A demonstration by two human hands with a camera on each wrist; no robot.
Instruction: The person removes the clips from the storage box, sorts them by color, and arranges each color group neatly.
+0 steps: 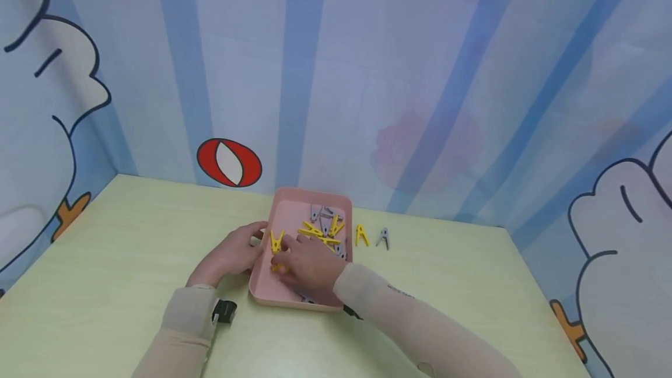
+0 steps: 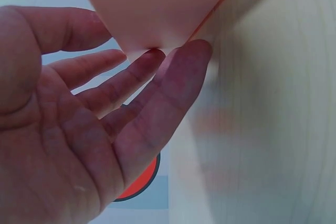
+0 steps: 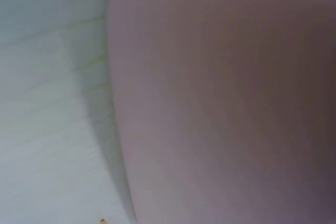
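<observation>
A pink tray (image 1: pixel 294 194) holds several yellow and grey clothespins. My left hand (image 1: pixel 234 252) is at the tray's left side, its relaxed fingers touching the outer wall near a corner, as the left wrist view shows. Inside the tray, my right hand (image 1: pixel 310 264) reaches to the left part with bent fingers. Its fingertips pinch at a yellow clothespin (image 1: pixel 277 241) whose legs point away from me. More yellow shows just below those fingertips. Further right lies a mixed pile with a yellow clothespin (image 1: pixel 334 225) and a grey clothespin (image 1: pixel 315 213), partly hidden by the hand.
Right of the tray, a yellow clothespin (image 1: pixel 361 235) and a grey clothespin (image 1: pixel 384 238) lie on the pale table (image 1: pixel 446 273). A striped cloth backdrop (image 1: pixel 346 74) rises behind the table. Pink fills most of the right wrist view, close and blurred.
</observation>
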